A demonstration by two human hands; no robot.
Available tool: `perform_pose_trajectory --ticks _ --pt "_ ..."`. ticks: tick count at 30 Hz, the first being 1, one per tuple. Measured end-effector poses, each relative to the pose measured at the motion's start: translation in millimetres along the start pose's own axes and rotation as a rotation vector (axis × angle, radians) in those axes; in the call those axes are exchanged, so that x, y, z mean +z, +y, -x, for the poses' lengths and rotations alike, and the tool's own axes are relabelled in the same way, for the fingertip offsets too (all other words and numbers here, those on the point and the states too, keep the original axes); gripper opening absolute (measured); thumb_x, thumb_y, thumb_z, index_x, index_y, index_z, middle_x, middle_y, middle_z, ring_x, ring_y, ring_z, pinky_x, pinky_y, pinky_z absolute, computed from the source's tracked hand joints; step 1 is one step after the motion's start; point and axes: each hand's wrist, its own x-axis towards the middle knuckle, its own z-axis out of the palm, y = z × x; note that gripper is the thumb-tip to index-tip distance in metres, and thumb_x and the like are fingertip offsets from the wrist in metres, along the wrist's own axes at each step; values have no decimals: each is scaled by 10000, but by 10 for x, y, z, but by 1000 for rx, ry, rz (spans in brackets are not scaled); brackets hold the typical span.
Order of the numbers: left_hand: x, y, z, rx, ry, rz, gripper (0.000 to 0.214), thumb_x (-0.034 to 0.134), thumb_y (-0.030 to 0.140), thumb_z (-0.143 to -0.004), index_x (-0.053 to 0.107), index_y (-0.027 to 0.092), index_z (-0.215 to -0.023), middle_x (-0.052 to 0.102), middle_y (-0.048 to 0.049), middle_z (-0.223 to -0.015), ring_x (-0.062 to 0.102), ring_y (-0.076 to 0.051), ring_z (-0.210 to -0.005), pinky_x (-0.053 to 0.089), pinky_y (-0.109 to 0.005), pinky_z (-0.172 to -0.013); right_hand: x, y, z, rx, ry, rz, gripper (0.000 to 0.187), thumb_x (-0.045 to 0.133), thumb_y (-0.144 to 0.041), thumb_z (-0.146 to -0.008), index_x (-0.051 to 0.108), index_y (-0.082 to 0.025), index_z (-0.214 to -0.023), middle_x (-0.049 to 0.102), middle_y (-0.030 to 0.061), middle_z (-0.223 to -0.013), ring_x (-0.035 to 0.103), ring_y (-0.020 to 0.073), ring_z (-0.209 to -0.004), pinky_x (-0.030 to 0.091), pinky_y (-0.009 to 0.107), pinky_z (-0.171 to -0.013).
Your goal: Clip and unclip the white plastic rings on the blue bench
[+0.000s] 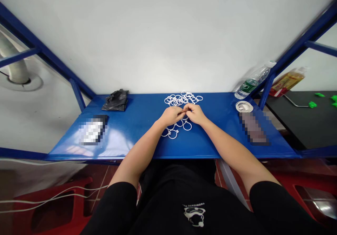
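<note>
My left hand (172,115) and my right hand (195,113) meet at the middle of the blue table (137,122), fingers pinched together on a small white plastic ring that is mostly hidden between them. A loose heap of white rings (183,98) lies just beyond the hands near the wall. Several linked white rings (176,129) lie under and in front of the hands, toward me.
A crumpled black bag (116,100) lies at the table's back left, a blurred flat object (92,131) at the left front. A roll of white tape (244,106), a blurred object (253,128) and a leaning water bottle (252,79) sit at the right. Blue frame posts flank both sides.
</note>
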Motion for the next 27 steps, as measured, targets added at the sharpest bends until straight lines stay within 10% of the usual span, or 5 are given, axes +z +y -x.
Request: perform_pose_trajectory --ticks 7,12,18,27 --pt "-101 -59 20 -47 27 46 418 474 397 -1087 736 199 -828 744 -41 -792 666 -167 -745 480 -285 -720 -89 29 -9 -133 108 118 451 569 -162 -833 693 -246 -1259 685 93 -1326 685 206 -870 589 406 -892" --pt "-99 -76 30 -55 -16 65 427 485 402 -1082 753 202 -817 768 -46 -824 699 -180 -778 520 -305 -752 -373 396 -64 126 274 258 430 569 -225 -896 694 -200 -1307 651 145 -1385 677 199 -760 611 455 -894" --pt "-17 -127 38 -20 -34 78 357 644 391 -1017 733 197 -1303 788 -97 -1231 718 -272 -1170 558 -456 -1046 -494 725 -131 365 164 423 615 616 -294 -922 572 -176 -1524 576 175 -1559 696 322 -1192 525 542 -1134" --pt "-12 -115 39 13 -61 66 324 640 414 -1028 763 207 -1245 771 -97 -1249 709 -270 -1187 566 -459 -1067 -419 488 -182 463 10 568 549 524 -151 -942 654 -278 -1460 655 95 -1480 649 320 -1303 523 463 -1107"
